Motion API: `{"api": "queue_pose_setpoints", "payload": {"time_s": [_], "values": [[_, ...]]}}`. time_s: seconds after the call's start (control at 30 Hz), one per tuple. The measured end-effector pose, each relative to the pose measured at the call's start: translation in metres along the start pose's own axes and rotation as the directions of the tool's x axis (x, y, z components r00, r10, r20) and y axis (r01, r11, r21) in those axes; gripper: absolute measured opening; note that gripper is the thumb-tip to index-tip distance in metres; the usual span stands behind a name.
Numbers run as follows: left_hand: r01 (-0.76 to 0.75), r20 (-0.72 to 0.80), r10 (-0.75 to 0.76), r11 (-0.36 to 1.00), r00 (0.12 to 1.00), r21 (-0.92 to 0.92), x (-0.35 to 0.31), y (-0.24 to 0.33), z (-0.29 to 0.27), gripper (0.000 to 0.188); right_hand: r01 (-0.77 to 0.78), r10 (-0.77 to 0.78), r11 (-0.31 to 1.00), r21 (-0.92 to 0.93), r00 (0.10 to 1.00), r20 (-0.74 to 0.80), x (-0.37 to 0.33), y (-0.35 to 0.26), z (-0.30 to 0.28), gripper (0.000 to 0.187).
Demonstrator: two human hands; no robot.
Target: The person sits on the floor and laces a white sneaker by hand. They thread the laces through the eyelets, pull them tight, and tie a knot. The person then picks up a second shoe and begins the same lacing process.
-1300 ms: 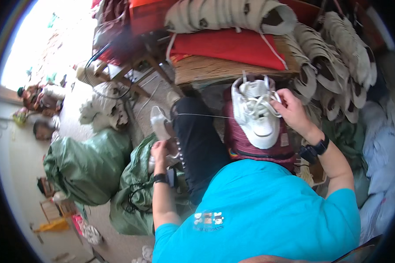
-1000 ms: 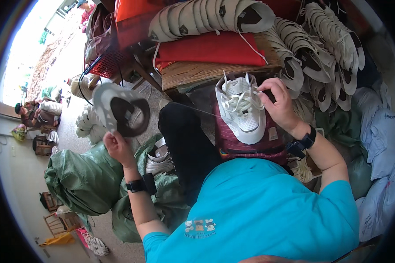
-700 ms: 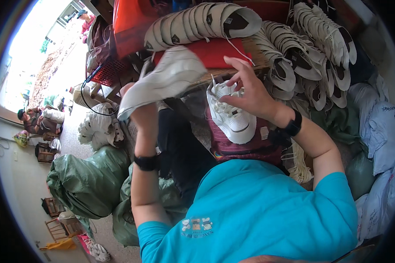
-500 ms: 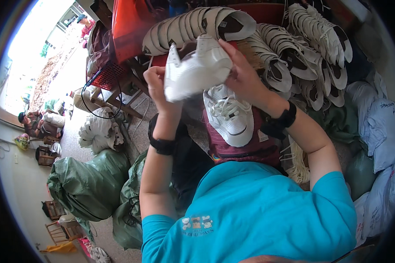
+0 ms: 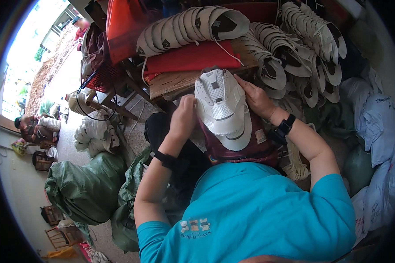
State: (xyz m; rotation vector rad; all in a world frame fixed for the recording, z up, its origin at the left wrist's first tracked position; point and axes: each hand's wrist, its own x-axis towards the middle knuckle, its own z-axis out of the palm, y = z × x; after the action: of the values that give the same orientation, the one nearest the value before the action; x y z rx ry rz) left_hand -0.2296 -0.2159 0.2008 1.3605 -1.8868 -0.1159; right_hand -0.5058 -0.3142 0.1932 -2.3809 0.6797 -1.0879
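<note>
green sack [image 5: 87,186] on speckled floor [image 5: 102,234]; over maroon cloth [image 5: 263,153] by a wooden table [image 5: 175,84], left hand [image 5: 183,117] and right hand [image 5: 258,101] hold an unlaced sneaker upper [image 5: 219,103] by its sides. it mostly hides a second white sneaker [image 5: 239,142]; left grip hard to see.

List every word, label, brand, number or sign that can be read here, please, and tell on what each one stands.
I give places and legibility only, and copy no words.
Shirt: lettering below three small printed figures, partly legible.
Pale bag: dark marks like handwriting, too small to read surely.
Label on the maroon cloth: too small to read.
Upper: any marks are too small to read.
</note>
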Motion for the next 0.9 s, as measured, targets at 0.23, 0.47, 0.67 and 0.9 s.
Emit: {"api": "queue_pose_setpoints", "payload": {"time_s": [0.23, 0.47, 0.67, 0.9], "values": [[0.514, 0.109, -0.629, 0.508, 0.769, -0.691, 0.035, -0.018, 0.013, 0.051, -0.062, 0.062, 0.998, -0.013, 0.998, -0.01, 0.006, 0.003, 0.0, 0.045], [0.28, 0.032, -0.331, 0.739, 0.943, -0.612, 0.035, 0.022, 0.029, 0.072, -0.272, 0.307, 0.863, 0.426, 0.952, -0.015, 0.048, -0.03, 0.009, 0.057], [0.48, 0.236, -0.479, 0.487, 0.846, -0.73, 0.027, 0.023, 0.047, 0.063, -0.509, 0.465, 0.72, 0.472, 0.858, 0.216, 0.03, -0.005, 0.027, 0.086], [0.476, 0.162, -0.494, 0.62, 0.854, -0.624, 0.034, -0.009, 0.075, 0.066, -0.49, 0.44, 0.774, 0.401, 0.872, 0.215, 0.026, 0.014, 0.017, 0.075]]}}
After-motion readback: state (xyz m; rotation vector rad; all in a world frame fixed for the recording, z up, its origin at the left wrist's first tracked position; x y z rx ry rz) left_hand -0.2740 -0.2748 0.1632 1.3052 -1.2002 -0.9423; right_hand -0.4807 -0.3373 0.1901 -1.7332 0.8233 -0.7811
